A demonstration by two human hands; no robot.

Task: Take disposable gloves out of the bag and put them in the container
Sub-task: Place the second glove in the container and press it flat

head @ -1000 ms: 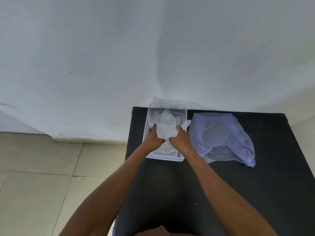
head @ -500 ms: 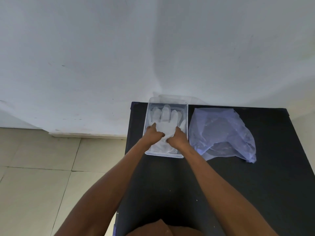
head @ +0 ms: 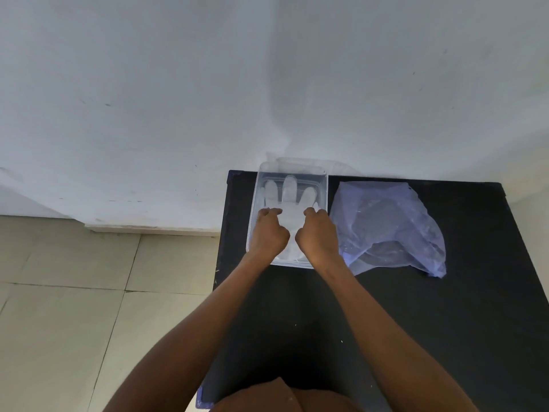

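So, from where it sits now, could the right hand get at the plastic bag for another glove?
Probably yes. The right hand rests in the container, and the bag lies right beside it on the table with nothing between.

A black table (head: 445,322) was seen against a white wall (head: 208,84); beige floor tiles (head: 59,322) were noted at 8 o'clock.

glove (head: 289,203) flat in clear container (head: 324,185) | bag (head: 389,227) beside, crumpled
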